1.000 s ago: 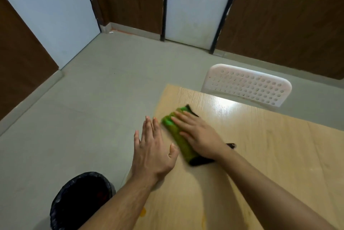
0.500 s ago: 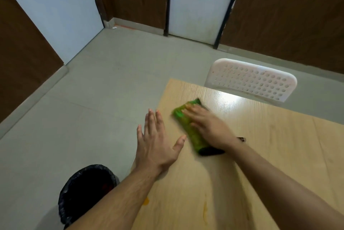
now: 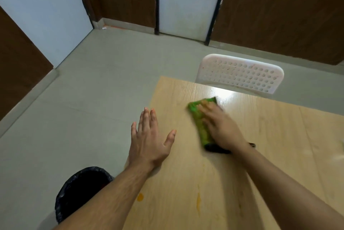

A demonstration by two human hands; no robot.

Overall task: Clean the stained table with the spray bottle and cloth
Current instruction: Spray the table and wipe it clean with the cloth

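A green cloth (image 3: 198,118) with a dark underside lies on the light wooden table (image 3: 270,136) near its far left corner. My right hand (image 3: 221,129) presses flat on the cloth, fingers stretched forward over it. My left hand (image 3: 149,140) rests flat and spread at the table's left edge, fingers reaching out past the edge, holding nothing. Orange stains (image 3: 198,201) mark the near part of the table, one blob (image 3: 140,196) close to my left forearm. No spray bottle is in view.
A white perforated chair back (image 3: 240,74) stands behind the table's far edge. A black bin with a bag liner (image 3: 80,187) sits on the grey floor left of the table. Brown panels and white doors line the far wall.
My right hand has slid the cloth to the right, away from the table's left edge. My left hand has stayed flat at that edge.
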